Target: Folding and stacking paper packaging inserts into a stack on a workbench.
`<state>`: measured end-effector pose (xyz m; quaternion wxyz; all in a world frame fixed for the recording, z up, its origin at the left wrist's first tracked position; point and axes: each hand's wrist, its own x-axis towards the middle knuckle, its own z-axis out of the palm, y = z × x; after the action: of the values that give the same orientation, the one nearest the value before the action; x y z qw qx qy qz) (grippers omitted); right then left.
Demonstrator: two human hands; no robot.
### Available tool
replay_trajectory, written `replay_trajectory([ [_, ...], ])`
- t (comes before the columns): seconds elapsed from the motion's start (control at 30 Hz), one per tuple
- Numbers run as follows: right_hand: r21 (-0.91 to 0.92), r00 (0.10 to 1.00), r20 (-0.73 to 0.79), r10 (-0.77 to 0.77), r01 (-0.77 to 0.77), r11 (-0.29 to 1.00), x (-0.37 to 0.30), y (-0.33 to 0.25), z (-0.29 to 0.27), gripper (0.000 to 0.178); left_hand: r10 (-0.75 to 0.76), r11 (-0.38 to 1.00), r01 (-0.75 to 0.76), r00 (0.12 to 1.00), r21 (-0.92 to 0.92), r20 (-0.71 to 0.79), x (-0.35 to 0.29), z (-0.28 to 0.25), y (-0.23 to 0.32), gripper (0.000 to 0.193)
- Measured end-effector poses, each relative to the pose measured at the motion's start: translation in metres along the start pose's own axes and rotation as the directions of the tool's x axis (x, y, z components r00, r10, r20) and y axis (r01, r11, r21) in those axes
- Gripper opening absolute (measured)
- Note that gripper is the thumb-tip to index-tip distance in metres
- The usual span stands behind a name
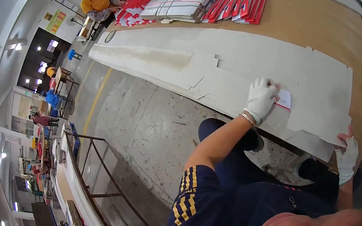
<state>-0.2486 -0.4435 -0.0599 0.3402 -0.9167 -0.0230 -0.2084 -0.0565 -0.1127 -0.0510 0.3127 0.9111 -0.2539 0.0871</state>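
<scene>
My left hand (261, 98), in a white glove with some fingertips bare, rests on the white sheet (239, 61) that covers the table. Its fingers are curled together at the edge of a small white card (284, 100) with a red border, and seem to pinch it. At the near right edge of the table is my right hand (347, 157), gloved the same way. Its bare-tipped fingers stretch out over the sheet's corner, apart, and nothing shows in them.
A tied stack of flat printed paper (183, 0) lies at the table's far end, beside fanned red-and-white folded pieces (239, 3). Brown board (314, 17) shows along the right. Across the table a person in yellow (96, 3) works. A metal-framed table (90, 196) stands left.
</scene>
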Motion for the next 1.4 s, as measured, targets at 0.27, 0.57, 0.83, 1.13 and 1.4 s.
replay_trajectory([
  [0.27, -0.254, 0.999, -0.048, 0.023, -0.034, 0.967, 0.007, 0.062, 0.013, 0.073, 0.465, 0.861, -0.406, 0.872, -0.306, 0.15, 0.005, 0.011, 0.036, 0.012],
  [0.57, -0.056, 0.913, -0.096, 0.396, -0.402, 0.914, 0.059, 0.036, 0.031, 0.062, 0.267, 0.956, -0.257, 0.962, 0.138, -0.055, 0.002, 0.072, 0.062, 0.026],
  [0.83, 0.357, 0.929, -0.166, 0.329, -0.255, 0.899, 0.089, -0.002, -0.017, 0.045, 0.272, 0.925, -0.311, 0.944, 0.218, 0.189, 0.003, 0.07, 0.057, 0.062],
  [1.13, 0.817, 0.924, 0.252, 0.287, -0.363, 0.449, 0.034, -0.043, 0.077, 0.044, 0.283, 0.941, -0.305, 0.946, 0.145, 0.157, 0.026, 0.073, 0.097, 0.052],
  [1.4, 0.77, 0.693, -0.079, 0.717, -0.414, 0.485, 0.073, -0.041, 0.113, 0.029, 0.289, 0.926, -0.321, 0.942, 0.197, 0.172, 0.022, 0.079, 0.107, 0.044],
])
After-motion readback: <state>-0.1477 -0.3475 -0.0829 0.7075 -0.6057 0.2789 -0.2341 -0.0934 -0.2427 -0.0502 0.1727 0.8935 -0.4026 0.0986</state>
